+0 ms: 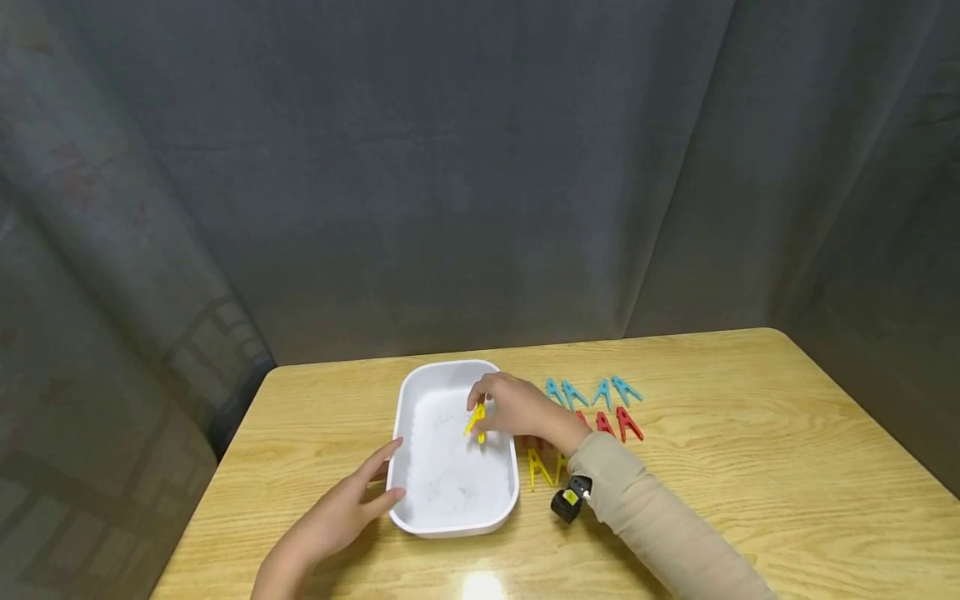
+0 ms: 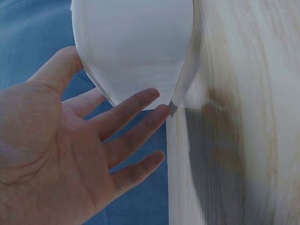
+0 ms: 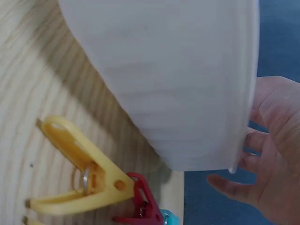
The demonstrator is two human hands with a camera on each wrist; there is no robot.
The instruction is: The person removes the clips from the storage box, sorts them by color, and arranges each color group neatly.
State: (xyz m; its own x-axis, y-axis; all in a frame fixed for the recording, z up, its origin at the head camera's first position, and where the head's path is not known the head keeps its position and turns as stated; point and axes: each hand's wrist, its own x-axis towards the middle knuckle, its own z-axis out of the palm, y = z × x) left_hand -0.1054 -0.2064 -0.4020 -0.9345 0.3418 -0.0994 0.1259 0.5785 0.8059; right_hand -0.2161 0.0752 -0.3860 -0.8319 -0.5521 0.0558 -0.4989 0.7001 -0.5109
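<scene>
Over the white plastic tray (image 1: 453,531), my right hand (image 1: 517,405) pinches a yellow clothespin (image 1: 479,412) between thumb and fingers. The clothespin hangs inside the tray's right side. At the tray's left rim, my left hand (image 1: 341,508) rests with index finger and thumb spread apart and touching the edge. Its fingers look loose and nearly straight in the left wrist view, beside the tray's end. In the right wrist view, the tray wall hides the right fingertips and whatever they hold.
Right of the tray lie yellow clothespins (image 1: 537,468), red clothespins (image 1: 628,423) and several light-blue clothespins (image 1: 626,389) in rows. My right forearm crosses above part of them. A grey curtain (image 1: 420,183) hangs behind the wooden table (image 1: 750,433).
</scene>
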